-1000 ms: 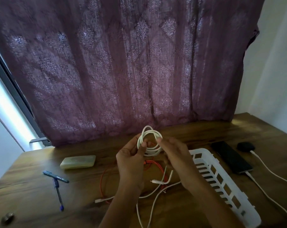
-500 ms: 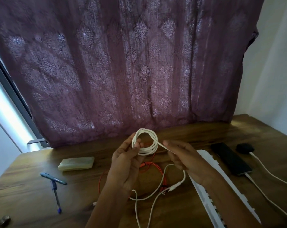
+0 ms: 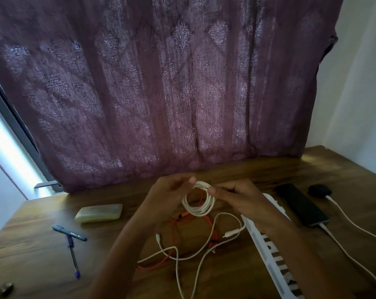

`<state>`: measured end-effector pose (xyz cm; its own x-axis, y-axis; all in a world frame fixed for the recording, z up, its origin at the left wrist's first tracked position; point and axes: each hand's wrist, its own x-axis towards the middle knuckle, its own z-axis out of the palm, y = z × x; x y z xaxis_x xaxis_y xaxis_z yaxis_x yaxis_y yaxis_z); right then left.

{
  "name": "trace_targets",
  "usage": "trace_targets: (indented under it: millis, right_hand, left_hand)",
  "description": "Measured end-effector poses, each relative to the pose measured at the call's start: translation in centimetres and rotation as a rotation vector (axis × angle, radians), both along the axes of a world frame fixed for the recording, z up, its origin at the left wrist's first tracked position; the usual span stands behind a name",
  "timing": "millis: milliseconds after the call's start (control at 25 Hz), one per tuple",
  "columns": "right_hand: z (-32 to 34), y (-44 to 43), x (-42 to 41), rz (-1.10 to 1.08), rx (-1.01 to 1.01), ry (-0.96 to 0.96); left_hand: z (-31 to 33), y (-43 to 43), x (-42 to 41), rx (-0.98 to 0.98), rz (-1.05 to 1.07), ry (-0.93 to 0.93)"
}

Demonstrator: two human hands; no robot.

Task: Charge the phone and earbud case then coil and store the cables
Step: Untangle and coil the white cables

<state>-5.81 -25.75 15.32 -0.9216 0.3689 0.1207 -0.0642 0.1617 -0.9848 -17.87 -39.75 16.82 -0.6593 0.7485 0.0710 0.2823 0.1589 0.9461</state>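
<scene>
Both hands hold a coiled white cable (image 3: 198, 203) above the wooden desk. My left hand (image 3: 169, 193) pinches the coil's top left and my right hand (image 3: 236, 197) pinches its top right. A loose tail with a plug (image 3: 230, 234) hangs from the coil. Under the hands lie an orange cable (image 3: 180, 221) and another white cable (image 3: 178, 262). At the right, a dark phone (image 3: 301, 205) and a black earbud case (image 3: 319, 190) each have a white cable (image 3: 355, 225) plugged in.
A white slotted basket (image 3: 269, 247) lies on the desk (image 3: 42, 266) under my right forearm. At the left are a pale green case (image 3: 98, 213), a marker (image 3: 69, 233), a blue pen (image 3: 74, 260) and a small metal knob (image 3: 5, 288). A purple curtain (image 3: 161, 83) hangs behind.
The coil has tipped down from upright above the hands to hanging below the fingers. My right hand moved back in to pinch the coil, and the loose tail got shorter.
</scene>
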Motion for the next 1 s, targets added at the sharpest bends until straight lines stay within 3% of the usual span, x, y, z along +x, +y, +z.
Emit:
trace_targets:
  millis: [80,120,240,440,520,600,840,880,1000]
  right_hand:
    - [0.1,0.3,-0.3,0.003,0.107,-0.007]
    - [0.1,0.6,-0.4,-0.009,0.152,0.011]
    - [0.1,1.5,-0.4,-0.095,0.334,0.132]
    - [-1.5,2.2,-1.1,-0.416,0.713,0.280]
    - [-1.8,1.9,-1.2,-0.526,0.647,0.304]
    - [-1.9,1.1,-1.1,-0.515,0.461,0.282]
    - [-2.5,-1.3,-1.7,-0.389,-0.269,0.097]
    - [-2.5,-1.4,-1.6,-0.343,-0.317,0.095]
    - [-1.8,-2.0,-1.0,-0.306,-0.112,0.097]
  left_hand:
    - [0.2,0.0,-0.5,-0.114,-0.087,0.209]
    - [0.3,0.0,-0.4,-0.122,-0.095,0.216]
    - [0.2,0.1,0.5,-0.023,-0.100,-0.030]
    - [0.1,0.2,1.9,0.192,-0.055,-0.362]
    - [-0.1,0.2,2.1,0.287,-0.029,-0.488]
    - [-0.4,0.4,2.2,0.339,-0.014,-0.552]
    - [-1.6,0.9,2.9,0.416,0.046,-0.681]
    - [-1.7,0.9,3.0,0.430,0.052,-0.681]
    - [-2.0,1.0,3.1,0.445,0.081,-0.666]
